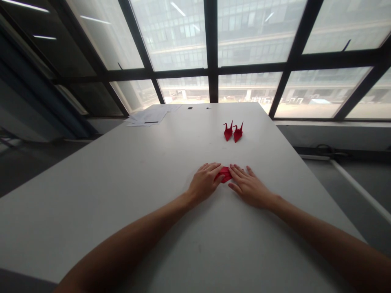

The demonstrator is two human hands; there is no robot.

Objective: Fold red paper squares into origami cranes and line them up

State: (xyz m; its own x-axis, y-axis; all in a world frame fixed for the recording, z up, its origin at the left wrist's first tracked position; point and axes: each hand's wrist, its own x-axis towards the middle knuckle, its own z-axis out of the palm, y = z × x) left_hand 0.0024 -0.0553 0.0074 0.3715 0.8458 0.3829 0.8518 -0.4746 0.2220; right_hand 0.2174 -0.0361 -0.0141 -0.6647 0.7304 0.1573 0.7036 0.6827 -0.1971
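A small piece of folded red origami paper lies on the white table between my two hands, partly covered by both. My left hand rests on its left side, fingers over the far edge and thumb at the near edge, holding it. From the right, my right hand lays its stretched fingertips on the paper, with the thumb and the other fingers spread apart. Farther back stand two finished red paper cranes side by side, a left crane and a right crane.
The white table reaches toward large windows with dark frames. White paper sheets with a dark, thin object on them lie at the far left. Two small round spots sit near the far edge. The table's right edge runs beyond my right hand.
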